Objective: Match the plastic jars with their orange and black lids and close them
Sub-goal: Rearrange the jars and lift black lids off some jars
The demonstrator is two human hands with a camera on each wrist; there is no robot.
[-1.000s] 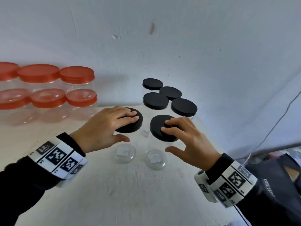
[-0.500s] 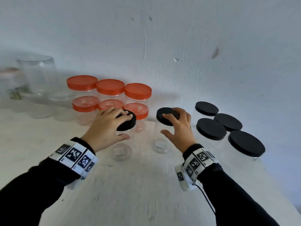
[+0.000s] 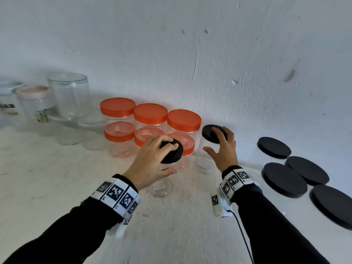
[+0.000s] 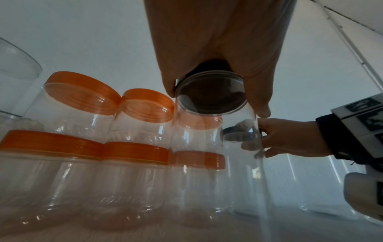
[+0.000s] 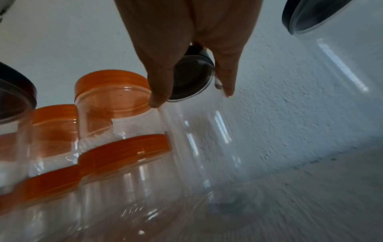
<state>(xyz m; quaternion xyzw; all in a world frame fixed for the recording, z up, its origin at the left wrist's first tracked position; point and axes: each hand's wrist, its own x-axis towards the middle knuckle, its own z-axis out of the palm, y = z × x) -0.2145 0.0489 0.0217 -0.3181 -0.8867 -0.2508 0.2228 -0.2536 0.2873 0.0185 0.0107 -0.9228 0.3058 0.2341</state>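
Each hand holds a tall clear jar by its black lid. My left hand grips the lid of the nearer jar from above, its fingers curled round the rim; from below, the left hand covers that lid. My right hand grips the other black lid on its jar; the right hand pinches this lid. Both jars stand just right of the orange-lidded jars, in two rows against the wall.
Several more black-lidded jars stand to the right. Lidless clear jars and other containers sit at the far left by the wall. The white tabletop reaches to the front.
Both hands have moved left with their black-lidded jars, away from the black-lidded group and up beside the orange-lidded jars. The head view has swung left too.
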